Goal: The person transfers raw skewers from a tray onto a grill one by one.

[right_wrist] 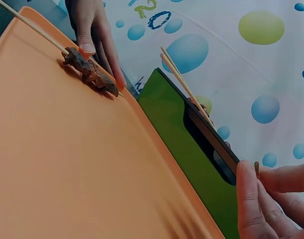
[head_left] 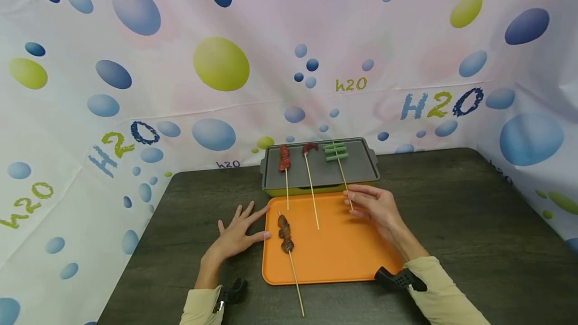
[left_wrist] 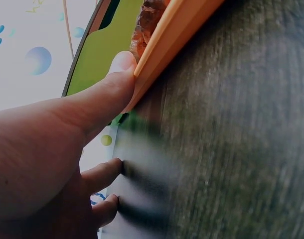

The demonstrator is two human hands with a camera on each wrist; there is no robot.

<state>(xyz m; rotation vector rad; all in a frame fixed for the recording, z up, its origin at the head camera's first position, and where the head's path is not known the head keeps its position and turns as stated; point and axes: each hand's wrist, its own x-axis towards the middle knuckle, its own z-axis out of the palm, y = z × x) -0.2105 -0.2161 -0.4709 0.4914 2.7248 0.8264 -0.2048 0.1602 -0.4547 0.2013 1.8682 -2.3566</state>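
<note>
My right hand [head_left: 375,207] pinches the lower stick of a skewer of green pieces [head_left: 335,152], whose pieces lie over the grill pan [head_left: 361,164]. In the right wrist view the stick's end shows between the fingertips [right_wrist: 247,184]. Fingers spread, my left hand [head_left: 235,237] rests at the left edge of the orange tray [head_left: 343,255], its thumb [left_wrist: 102,97] touching the rim. A brown meat skewer [head_left: 285,234] lies on the tray near that hand, its stick reaching past the front edge. Also over the pan are a red chunk skewer [head_left: 284,158] and a curled dark-red skewer [head_left: 309,148].
The grill pan, on a yellow-green base [right_wrist: 167,124], stands directly behind the tray. Its skewers' sticks overhang the tray's back part. Dark wooden tabletop [head_left: 451,214] extends on both sides. A bubble-patterned cloth [head_left: 271,99] hangs behind the table.
</note>
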